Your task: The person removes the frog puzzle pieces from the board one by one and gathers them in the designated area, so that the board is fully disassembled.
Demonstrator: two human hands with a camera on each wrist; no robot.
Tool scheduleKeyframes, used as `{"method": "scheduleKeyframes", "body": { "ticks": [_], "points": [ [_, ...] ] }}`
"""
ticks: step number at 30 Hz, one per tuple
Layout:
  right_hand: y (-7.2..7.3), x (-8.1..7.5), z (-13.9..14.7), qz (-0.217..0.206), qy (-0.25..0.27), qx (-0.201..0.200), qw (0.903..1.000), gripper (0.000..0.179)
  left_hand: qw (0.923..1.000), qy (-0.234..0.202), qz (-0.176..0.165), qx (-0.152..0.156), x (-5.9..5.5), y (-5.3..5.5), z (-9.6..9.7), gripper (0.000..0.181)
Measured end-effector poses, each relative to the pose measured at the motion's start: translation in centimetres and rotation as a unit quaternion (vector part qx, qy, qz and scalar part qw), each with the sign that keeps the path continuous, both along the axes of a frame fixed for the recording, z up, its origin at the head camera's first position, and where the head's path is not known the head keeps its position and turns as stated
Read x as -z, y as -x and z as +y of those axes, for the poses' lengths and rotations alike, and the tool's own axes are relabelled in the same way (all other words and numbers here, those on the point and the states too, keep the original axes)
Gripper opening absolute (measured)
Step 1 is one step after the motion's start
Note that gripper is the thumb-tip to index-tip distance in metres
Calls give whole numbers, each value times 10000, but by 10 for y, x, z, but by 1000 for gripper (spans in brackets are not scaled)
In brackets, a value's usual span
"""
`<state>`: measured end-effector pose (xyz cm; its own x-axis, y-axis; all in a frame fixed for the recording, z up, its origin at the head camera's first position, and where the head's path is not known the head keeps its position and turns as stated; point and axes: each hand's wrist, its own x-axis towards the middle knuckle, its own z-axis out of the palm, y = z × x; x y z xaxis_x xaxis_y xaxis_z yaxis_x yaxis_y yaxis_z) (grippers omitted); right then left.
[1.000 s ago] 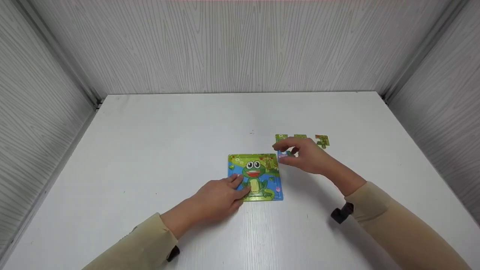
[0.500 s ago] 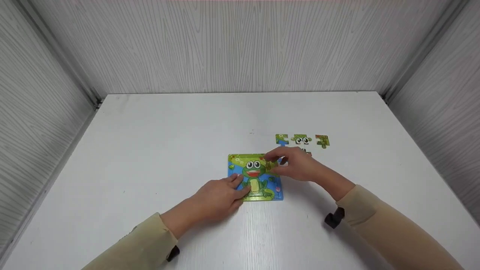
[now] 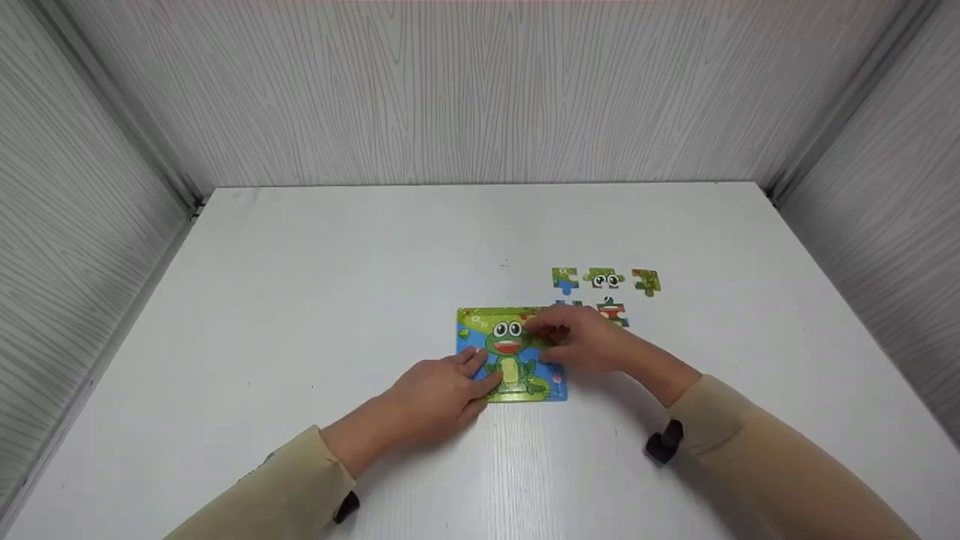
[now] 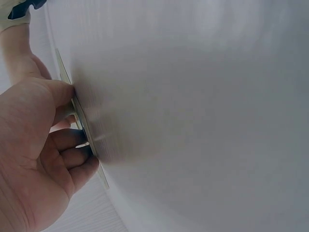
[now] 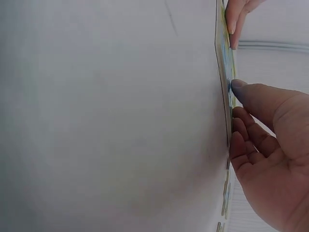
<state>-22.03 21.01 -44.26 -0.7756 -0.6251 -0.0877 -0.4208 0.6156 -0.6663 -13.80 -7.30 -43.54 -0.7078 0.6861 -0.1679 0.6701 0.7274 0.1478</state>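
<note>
A square frog jigsaw board (image 3: 514, 371) lies on the white table. My left hand (image 3: 431, 397) rests on its lower left, thumb and index fingertips on the picture. In the left wrist view, its other fingertips meet the board's edge (image 4: 83, 123). My right hand (image 3: 592, 341) reaches over the board's upper right part, covering the tree there. Seen from the right wrist, thumb and bent fingers (image 5: 240, 116) touch the board's face a little apart. I cannot tell whether they pinch a piece.
Behind the right hand lie loose jigsaw pieces: a blue-green corner (image 3: 565, 277), the frog's eyes (image 3: 604, 279), a tree corner (image 3: 646, 280) and the frog's mouth (image 3: 613, 311). Another piece (image 3: 568, 304) is mostly hidden by the hand. A grey wood-grain panel (image 3: 480, 97) stands behind the table.
My right hand has moved left and toward me, from above the loose pieces onto the board's right side. More loose pieces are uncovered. The left hand has stayed put.
</note>
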Motion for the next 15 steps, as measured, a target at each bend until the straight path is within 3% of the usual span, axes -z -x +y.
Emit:
{"method": "scheduleKeyframes", "body": {
  "ticks": [15],
  "points": [
    [1,5,4,-455,-51,-145,9988,40,9997,-149,-186,-85,1,1,-2,50]
  ]
}}
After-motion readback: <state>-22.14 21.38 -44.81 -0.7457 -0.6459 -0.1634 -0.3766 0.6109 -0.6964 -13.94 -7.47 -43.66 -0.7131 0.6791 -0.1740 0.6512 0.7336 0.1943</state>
